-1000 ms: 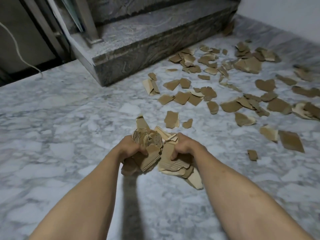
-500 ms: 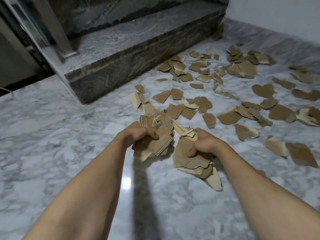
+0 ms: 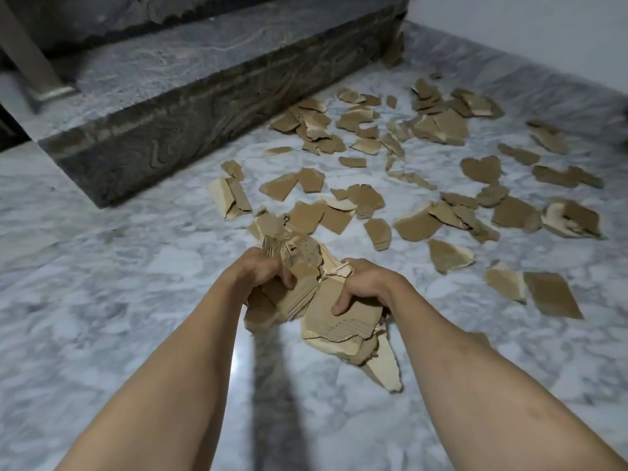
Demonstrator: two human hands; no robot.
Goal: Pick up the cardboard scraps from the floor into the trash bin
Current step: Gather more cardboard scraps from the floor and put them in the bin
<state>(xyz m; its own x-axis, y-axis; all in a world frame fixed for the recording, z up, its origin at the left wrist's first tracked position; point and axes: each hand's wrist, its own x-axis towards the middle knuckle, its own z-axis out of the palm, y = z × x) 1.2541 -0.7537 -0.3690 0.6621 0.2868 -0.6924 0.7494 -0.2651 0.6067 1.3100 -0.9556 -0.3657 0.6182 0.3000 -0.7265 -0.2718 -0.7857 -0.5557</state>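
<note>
Two wads of torn brown corrugated cardboard scraps are held up off the floor, one in each hand. Left hand (image 3: 263, 271) is clenched around a crumpled stack of small pieces (image 3: 292, 266), edges fanning upward past the knuckles; right hand (image 3: 365, 283) is clamped on a flatter sheaf of larger pieces (image 3: 339, 326), thumb pressed on its top face, with one pale pointed shard (image 3: 382, 367) hanging loose below. The two bundles touch in the middle, probably pressed together so neither sheds bits in carrying. Hanging shard looks the likeliest to drop. Beyond the hands, many more loose brown scraps (image 3: 421, 171) lie scattered over the white-and-grey marble floor (image 3: 102, 300), thickest toward the right and near the foot of the dark grey veined stone step (image 3: 190, 107); a few lean at the corner by the pale wall (image 3: 526, 32). No trash bin in view, so its position cannot be told. Judgement: task is early; both hands full, next comes carrying this load to the bin.
</note>
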